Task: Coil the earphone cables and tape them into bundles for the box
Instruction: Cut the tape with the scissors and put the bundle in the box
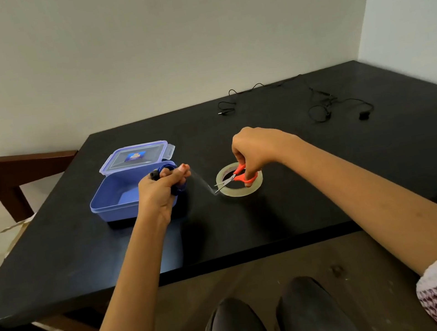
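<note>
- The coiled dark-blue earphone cable (177, 189) sits in the left hand (158, 189), whose fingers are curled round the bundle; a dark end pokes out above the thumb.
- A strip of clear sticky tape (201, 181) runs taut from the left hand's fingertips down towards the right hand, ending at the roll of clear tape (245, 192) lying flat under that hand.
- The right hand (255, 148) grips small orange-handled scissors (246, 179), fingers through the loops; the blades reach the strip just beside the roll (whether they are parted or closed is too small to tell).
- Behind the left hand stands an open blue plastic box (107, 204) with its clear-topped lid (134, 157) lying beyond it.
- Far beyond the right hand, a loose black earphone cable (320, 105) sprawls uncoiled on the black table (332, 189).
- Judged step: cutting the strip free to wrap the bundle.
- Risks: if the left hand slackens, the strip may fold and stick to itself; a loosened grip could let the coil spring open; the unanchored roll may lift or skid as the blades pull; the cut end may stick to the blades.
</note>
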